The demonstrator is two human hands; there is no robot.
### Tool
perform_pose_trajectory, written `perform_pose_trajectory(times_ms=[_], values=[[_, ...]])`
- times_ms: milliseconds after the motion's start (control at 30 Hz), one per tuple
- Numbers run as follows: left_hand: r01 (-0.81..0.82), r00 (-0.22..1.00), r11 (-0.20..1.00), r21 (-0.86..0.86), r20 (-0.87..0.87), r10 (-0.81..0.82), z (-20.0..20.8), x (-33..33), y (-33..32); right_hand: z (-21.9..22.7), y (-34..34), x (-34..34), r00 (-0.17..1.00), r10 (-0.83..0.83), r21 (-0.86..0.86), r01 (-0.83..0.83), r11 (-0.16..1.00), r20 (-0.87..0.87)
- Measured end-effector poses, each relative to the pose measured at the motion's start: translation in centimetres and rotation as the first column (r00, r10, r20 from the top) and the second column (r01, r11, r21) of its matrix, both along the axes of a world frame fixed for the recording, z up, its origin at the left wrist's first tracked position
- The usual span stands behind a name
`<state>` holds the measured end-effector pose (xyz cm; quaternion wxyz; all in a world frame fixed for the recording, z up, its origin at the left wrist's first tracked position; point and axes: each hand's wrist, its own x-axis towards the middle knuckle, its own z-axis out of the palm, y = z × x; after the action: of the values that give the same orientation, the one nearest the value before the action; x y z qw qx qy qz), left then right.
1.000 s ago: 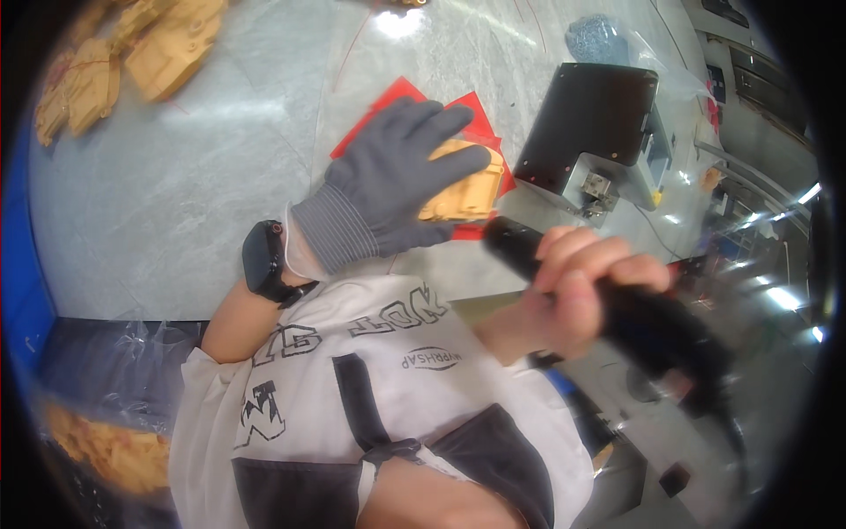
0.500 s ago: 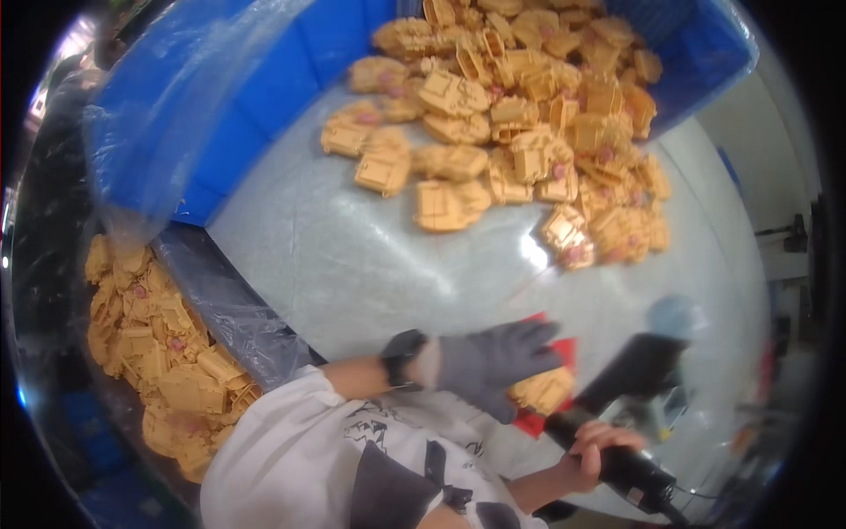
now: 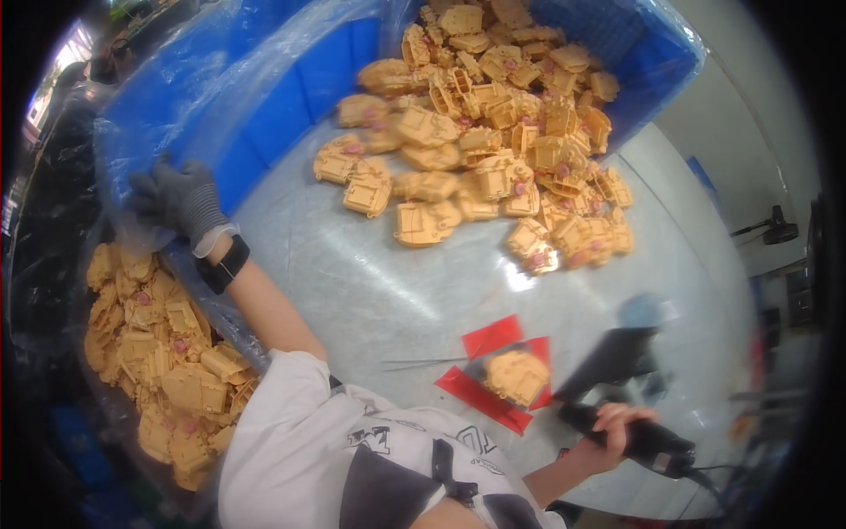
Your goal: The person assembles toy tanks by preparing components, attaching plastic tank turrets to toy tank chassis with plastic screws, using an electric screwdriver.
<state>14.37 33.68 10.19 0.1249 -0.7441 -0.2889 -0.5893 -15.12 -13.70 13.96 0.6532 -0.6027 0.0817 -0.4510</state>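
At the far left, my left hand (image 3: 183, 204), in a grey knit glove, reaches over the clear plastic liner (image 3: 119, 176) beside the blue crate. Its fingers are spread, and no part shows in it. My right hand (image 3: 617, 425), bare, is wrapped around a black corded cylindrical hand tool (image 3: 648, 445) at the lower right. The tool's front end points left, toward a yellow moulded plastic housing (image 3: 517, 377). That housing lies on a small dark fixture with red plates (image 3: 483, 401) around it.
A heap of yellow housings (image 3: 507, 123) spills from a tipped blue crate (image 3: 648, 66) onto the grey metal table (image 3: 352, 282). More housings (image 3: 176, 379) fill a plastic-lined container at left, below my left arm. A black flat piece (image 3: 608, 366) is by the tool.
My left hand has swung from the red fixture to the plastic liner at far left, uncovering the housing on the fixture. My right hand still holds the tool in nearly the same place.
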Motion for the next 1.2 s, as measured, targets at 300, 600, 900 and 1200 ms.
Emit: perform_pose_trajectory(times_ms=[300,600,900,1200], values=[[-0.245,0.932,0.913,-0.327,-0.339,0.129,7.0,1.7,-4.6,-0.7,-0.5,-2.1,0.995,-0.1,0.155,0.1,0.983,-0.012],[-0.01,0.923,0.891,-0.455,-0.346,-0.166,9.0,2.5,-5.9,-2.1,-0.9,-2.5,0.99,-0.142,0.251,0.136,0.958,0.006],[0.338,0.861,0.874,-0.349,-0.259,-0.437,8.9,3.9,-11.6,-2.1,-0.5,-1.5,0.995,-0.091,0.262,0.095,0.96,-0.03],[0.407,0.529,0.814,-0.415,-0.619,-0.58,10.7,-0.7,-19.1,-2.3,1.7,-0.2,1.0,0.005,0.228,-0.01,0.974,0.026]])
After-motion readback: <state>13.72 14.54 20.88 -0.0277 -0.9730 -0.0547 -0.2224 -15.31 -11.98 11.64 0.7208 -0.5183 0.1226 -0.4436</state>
